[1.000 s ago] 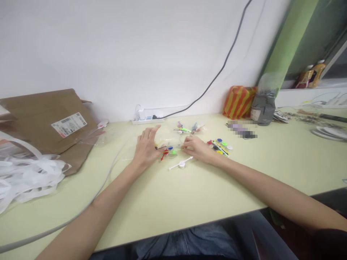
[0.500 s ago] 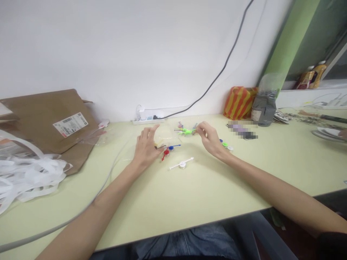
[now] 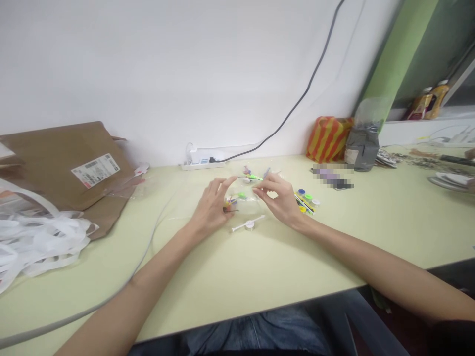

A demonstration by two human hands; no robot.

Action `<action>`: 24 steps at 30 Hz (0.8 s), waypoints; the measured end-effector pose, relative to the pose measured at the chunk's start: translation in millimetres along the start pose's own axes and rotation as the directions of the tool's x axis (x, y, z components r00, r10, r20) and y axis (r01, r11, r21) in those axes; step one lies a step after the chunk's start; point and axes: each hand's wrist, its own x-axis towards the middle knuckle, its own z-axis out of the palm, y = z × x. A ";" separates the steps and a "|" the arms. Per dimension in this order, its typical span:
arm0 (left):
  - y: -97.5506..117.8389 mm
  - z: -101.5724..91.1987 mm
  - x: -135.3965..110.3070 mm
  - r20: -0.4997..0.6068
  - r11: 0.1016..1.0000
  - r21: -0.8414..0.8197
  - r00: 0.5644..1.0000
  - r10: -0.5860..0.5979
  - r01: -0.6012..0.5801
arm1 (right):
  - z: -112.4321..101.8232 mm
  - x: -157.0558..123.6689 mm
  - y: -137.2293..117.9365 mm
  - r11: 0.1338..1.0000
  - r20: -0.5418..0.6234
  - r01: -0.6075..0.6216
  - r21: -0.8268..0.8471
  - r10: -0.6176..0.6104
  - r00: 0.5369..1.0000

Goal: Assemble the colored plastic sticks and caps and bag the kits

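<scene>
My right hand is closed in a pinch at the right end of a green arrow spinner, low over the table. My left hand is held apart on the other side, index finger stretched out and thumb lower. By its thumb is a black arrow piece; a blue spinner lies just beyond, with a red one partly hidden by the fingers. Nearer me lies a white arrow spinner. Behind the hands sits a small pile of colored spinner pieces.
Right of my right hand, several round pieces and arrows lie together. A power strip stands against the wall. Brown cardboard packaging and white strips occupy the left, with a grey cable nearby. A striped bag stands back right.
My right hand has come left and toward me from the pile, and the green spinner now shows between the hands. My left hand has shifted right, covering part of the red spinner.
</scene>
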 end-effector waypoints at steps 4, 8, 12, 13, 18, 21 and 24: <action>4.0 -2.8 -1.0 -0.028 0.996 -0.081 0.998 -0.049 0.047 | 0.7 -2.1 -2.8 0.997 -0.028 0.080 -0.013 -0.080 0.996; 1.5 -3.9 -2.1 -0.069 0.989 -0.104 0.991 -0.111 0.103 | 1.1 -2.3 -4.3 0.997 0.047 0.073 0.003 -0.073 0.996; -4.9 -4.0 -2.1 -0.147 0.978 -0.141 0.974 -0.172 0.152 | 0.8 -1.4 -2.4 0.999 0.070 -0.014 0.047 0.010 0.997; -6.5 -4.2 -1.9 -0.155 0.980 -0.137 0.974 -0.163 0.142 | 0.6 -1.1 -1.5 0.999 0.074 -0.022 0.050 0.018 0.997; -10.3 -3.2 -1.8 -0.085 0.998 -0.042 0.995 -0.044 0.040 | -2.4 1.3 -2.2 0.997 0.047 0.046 0.062 -0.049 0.998; -10.8 -1.5 -2.3 -0.044 1.000 -0.015 0.999 -0.007 0.006 | -5.3 2.3 -10.1 0.987 -0.040 0.109 0.114 -0.105 0.994; -10.4 -1.2 -2.8 -0.067 0.999 -0.049 0.998 0.002 -0.005 | -5.7 2.6 -16.1 0.976 -0.049 0.121 0.184 -0.114 0.992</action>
